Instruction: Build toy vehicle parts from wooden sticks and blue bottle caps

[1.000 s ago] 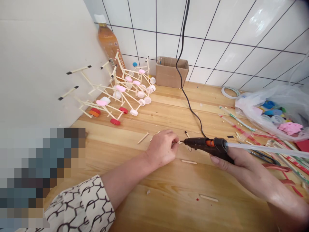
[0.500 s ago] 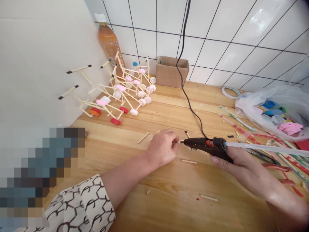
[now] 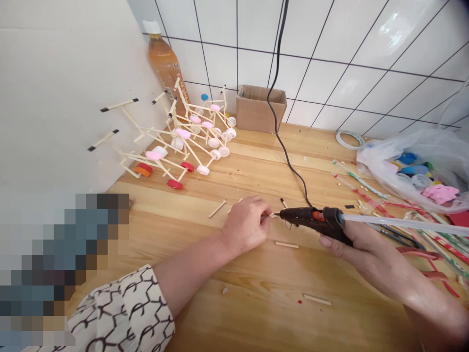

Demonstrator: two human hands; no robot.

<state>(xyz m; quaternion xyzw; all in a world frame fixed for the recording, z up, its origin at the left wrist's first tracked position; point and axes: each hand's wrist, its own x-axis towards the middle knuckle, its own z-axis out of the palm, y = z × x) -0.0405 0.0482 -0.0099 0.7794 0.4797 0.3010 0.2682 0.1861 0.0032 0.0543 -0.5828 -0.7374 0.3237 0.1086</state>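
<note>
My left hand (image 3: 247,222) is closed in a pinch on a small pale wooden stick (image 3: 274,215), most of which the fingers hide. Wrapped round the handle of a black glue gun (image 3: 308,218) is my right hand (image 3: 361,252). The gun's nozzle points left and meets the stick's end, or nearly so. A long translucent glue stick (image 3: 395,223) juts from the gun's rear to the right. Short wooden sticks lie around the hands, one (image 3: 287,244) just below the nozzle and another (image 3: 317,299) nearer the front.
Wooden stick frames with bottle-cap wheels (image 3: 183,133) stand at the back left, before a drink bottle (image 3: 164,61). A cardboard box (image 3: 260,110) is against the tiled wall. At right are a tape roll (image 3: 350,140), a plastic bag of caps (image 3: 421,166), straws and scissors (image 3: 395,234).
</note>
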